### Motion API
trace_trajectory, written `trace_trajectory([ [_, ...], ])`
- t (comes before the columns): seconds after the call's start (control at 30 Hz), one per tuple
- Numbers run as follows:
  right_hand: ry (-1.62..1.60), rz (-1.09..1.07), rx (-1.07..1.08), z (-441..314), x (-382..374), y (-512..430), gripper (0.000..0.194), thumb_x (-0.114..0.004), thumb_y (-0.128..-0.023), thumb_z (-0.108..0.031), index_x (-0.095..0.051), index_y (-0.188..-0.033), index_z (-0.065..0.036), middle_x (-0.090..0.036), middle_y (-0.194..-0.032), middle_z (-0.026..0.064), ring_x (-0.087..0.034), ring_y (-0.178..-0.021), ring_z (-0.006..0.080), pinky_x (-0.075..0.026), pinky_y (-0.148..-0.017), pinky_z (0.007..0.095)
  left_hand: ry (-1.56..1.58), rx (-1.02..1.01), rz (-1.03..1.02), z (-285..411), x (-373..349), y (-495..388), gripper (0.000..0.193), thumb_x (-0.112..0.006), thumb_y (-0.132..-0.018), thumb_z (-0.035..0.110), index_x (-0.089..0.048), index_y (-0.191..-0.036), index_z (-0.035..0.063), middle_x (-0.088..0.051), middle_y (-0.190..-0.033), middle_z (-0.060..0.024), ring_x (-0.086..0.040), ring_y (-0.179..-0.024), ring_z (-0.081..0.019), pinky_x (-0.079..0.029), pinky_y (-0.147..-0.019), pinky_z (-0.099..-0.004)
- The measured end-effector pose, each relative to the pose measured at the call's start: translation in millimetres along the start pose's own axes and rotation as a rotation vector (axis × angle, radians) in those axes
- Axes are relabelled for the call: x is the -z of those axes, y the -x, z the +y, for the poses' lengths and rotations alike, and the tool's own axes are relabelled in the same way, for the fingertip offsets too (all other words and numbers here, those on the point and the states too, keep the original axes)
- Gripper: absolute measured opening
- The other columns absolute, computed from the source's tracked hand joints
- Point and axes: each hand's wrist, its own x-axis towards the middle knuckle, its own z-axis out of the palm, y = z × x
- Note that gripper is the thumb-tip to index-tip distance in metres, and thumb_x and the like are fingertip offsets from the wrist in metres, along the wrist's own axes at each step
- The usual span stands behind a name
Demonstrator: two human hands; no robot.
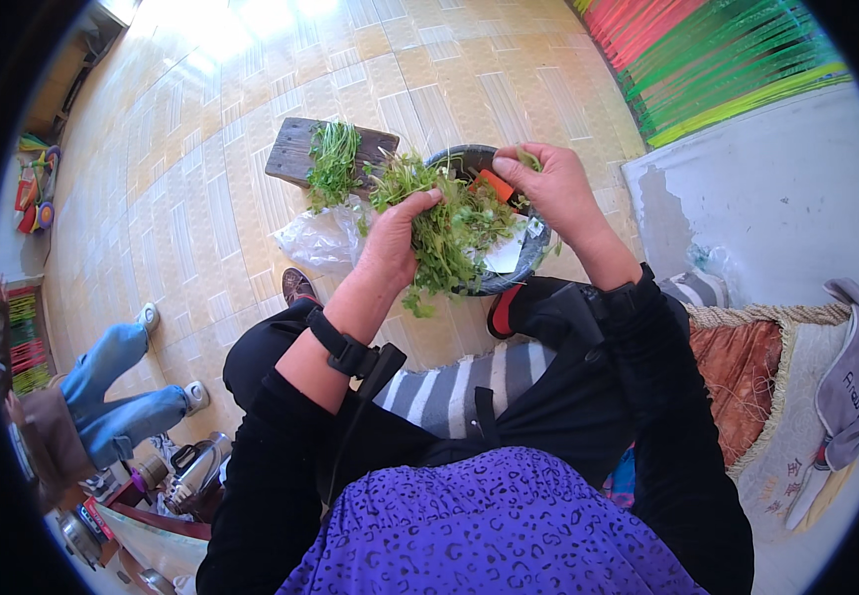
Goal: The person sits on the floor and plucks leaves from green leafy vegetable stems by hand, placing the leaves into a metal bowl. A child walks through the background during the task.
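A loose bunch of leafy green herbs (440, 242) is gripped in my left hand (399, 234), thumb on top, with pale stems pointing up and left. Above and to the right, my right hand (556, 186) pinches a small piece of greenery (528, 158) between thumb and fingers. Below both hands a dark round basin (529, 260) stands on the floor; an orange piece and a white piece show inside it, partly hidden by the herbs. Left of the basin, another bunch of herbs (334, 156) lies across a dark wooden block (288, 152).
A crumpled clear plastic bag (321, 238) lies below the block. Another person in jeans (113, 387) is at the left. A tray table with a metal flask (195, 468) stands at lower left. A white wall (764, 193) and a cloth-covered seat (741, 372) are at the right.
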Motion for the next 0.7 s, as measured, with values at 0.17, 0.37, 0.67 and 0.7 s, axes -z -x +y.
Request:
trace_trajectory([
  [0.17, -0.114, 0.005, 0.231, -8.8, -10.7, 7.8, 0.024, -0.069, -0.078, -0.019, -0.067, -0.093, 0.0, -0.066, -0.074, 0.0064, -0.061, -0.067, 0.0104, -0.048, -0.062, 0.0258, -0.09, -0.055, 0.022, -4.8, -0.1, -1.3, 0.019, -0.06, -0.082, 0.009, -0.059, -0.099, 0.0001, -0.064, -0.09, -0.0073, -0.063, -0.076, -0.0178, -0.053, -0.069, -0.0314],
  [0.37, 0.218, -0.096, 0.371, -12.2, -20.3, 17.3, 0.018, -0.066, -0.081, -0.014, -0.065, -0.095, -0.002, -0.06, -0.065, 0.0036, -0.05, -0.058, 0.004, -0.041, -0.051, 0.0238, -0.199, -0.131, 0.009, -6.6, -3.9, 1.9, 0.023, -0.062, -0.079, 0.004, -0.058, -0.101, 0.0027, -0.062, -0.09, -0.006, -0.062, -0.077, -0.0166, -0.053, -0.068, -0.0297],
  [0.67, -0.366, 0.096, -0.052, -10.8, 16.1, -0.2, 0.018, -0.067, -0.082, -0.02, -0.065, -0.093, -0.006, -0.045, -0.06, -0.0099, -0.034, -0.048, 0.0, -0.026, -0.043, 0.0163, -0.145, -0.076, 0.23, -6.6, 6.1, -5.9, 0.012, -0.064, -0.076, 0.006, -0.058, -0.086, 0.0023, -0.059, -0.074, -0.0044, -0.059, -0.063, -0.0167, -0.051, -0.058, -0.0304],
  [0.7, -0.35, 0.111, -0.075, -11.4, 20.1, -0.6, 0.019, -0.067, -0.082, -0.021, -0.065, -0.093, -0.006, -0.045, -0.06, -0.01, -0.034, -0.048, 0.0001, -0.025, -0.043, 0.0163, -0.136, -0.091, 0.253, -5.2, 8.7, -7.2, 0.011, -0.064, -0.077, 0.007, -0.058, -0.085, 0.0025, -0.058, -0.073, -0.0045, -0.058, -0.061, -0.0168, -0.05, -0.056, -0.0302],
])
